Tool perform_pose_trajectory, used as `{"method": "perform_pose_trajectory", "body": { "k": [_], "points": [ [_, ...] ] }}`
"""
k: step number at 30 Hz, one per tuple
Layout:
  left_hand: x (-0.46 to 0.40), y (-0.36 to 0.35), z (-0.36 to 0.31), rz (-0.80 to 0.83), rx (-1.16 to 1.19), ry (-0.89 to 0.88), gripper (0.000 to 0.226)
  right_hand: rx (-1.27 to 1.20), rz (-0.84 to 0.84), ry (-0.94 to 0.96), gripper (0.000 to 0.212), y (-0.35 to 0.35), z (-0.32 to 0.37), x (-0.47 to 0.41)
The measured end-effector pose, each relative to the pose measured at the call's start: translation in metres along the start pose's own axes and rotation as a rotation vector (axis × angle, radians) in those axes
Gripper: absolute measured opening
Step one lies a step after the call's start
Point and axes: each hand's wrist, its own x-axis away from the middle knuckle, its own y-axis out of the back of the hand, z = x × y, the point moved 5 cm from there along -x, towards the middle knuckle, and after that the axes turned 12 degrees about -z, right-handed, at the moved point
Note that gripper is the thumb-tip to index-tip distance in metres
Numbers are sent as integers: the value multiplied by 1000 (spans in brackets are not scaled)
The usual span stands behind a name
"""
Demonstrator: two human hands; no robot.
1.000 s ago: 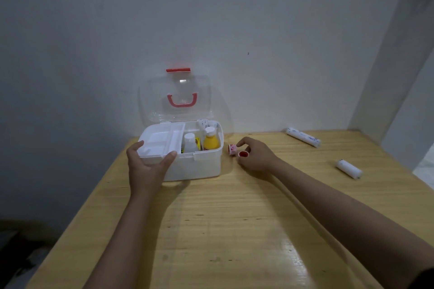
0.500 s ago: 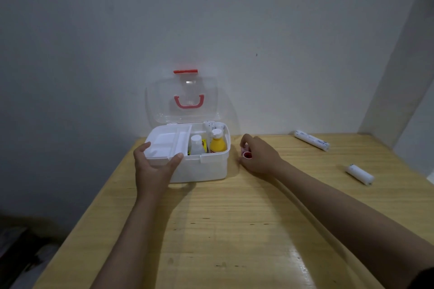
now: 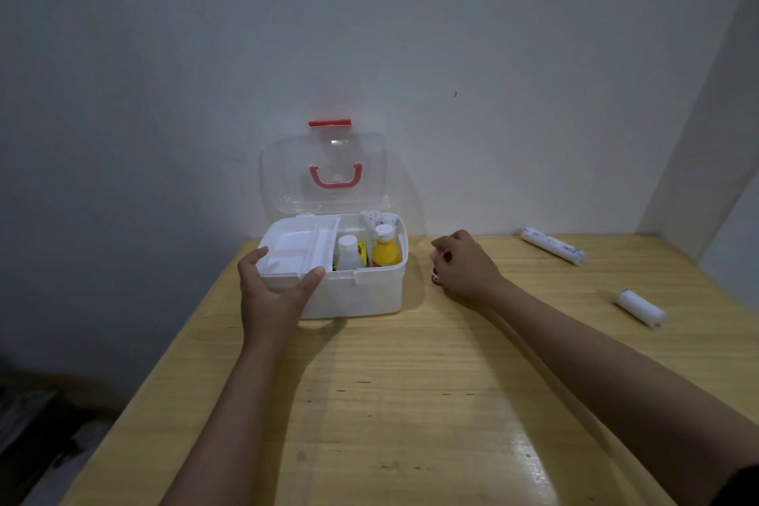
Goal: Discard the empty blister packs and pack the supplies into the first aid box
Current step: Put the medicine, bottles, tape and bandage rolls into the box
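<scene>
The white first aid box (image 3: 361,294) stands open at the back of the wooden table, its clear lid (image 3: 324,177) with a red handle upright against the wall. Inside I see a white inner tray (image 3: 300,246) on the left, a white bottle (image 3: 348,253), a yellow bottle (image 3: 385,246) and white rolls (image 3: 376,218) behind. My left hand (image 3: 273,292) grips the box's front left corner, thumb on the tray edge. To the right of the box, my right hand (image 3: 466,263) is closed around small red-and-white items (image 3: 437,277), mostly hidden by the fingers.
Two white bandage rolls lie on the table to the right: a long one (image 3: 552,246) near the back wall and a short one (image 3: 640,307) closer to the right edge. The table's left edge (image 3: 172,345) drops to a dark floor. Walls enclose the back and right.
My right hand has closed over the small red-and-white items beside the box and lifted slightly. My left hand keeps its hold on the box corner.
</scene>
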Motion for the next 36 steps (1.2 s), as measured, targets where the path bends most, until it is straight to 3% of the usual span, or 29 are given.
{"method": "perform_pose_trajectory", "body": {
  "k": [8, 13, 16, 19, 22, 27, 36],
  "points": [
    [-2, -1, 2, 3, -22, 6, 82, -72, -64, -64, 15, 12, -10, -4],
    [-2, -1, 2, -7, -17, -4, 81, -100, -45, -47, 18, 22, -15, 5],
    [-3, -1, 2, -17, -16, -5, 81, -16, 13, -36, 5, 25, -21, 12],
    [-3, -1, 5, -24, -18, -4, 80, 50, 5, -22, 9, 29, -25, 19],
    [-3, -1, 6, -17, -17, 1, 80, 74, -80, 109, 10, 36, -18, 26],
    [-2, -1, 5, -15, -18, -4, 80, 221, -8, 255, 25, 27, -8, 31],
    [-2, -1, 5, -10, -19, -9, 81, 184, -38, 177, 22, 25, -8, 32]
  ]
}}
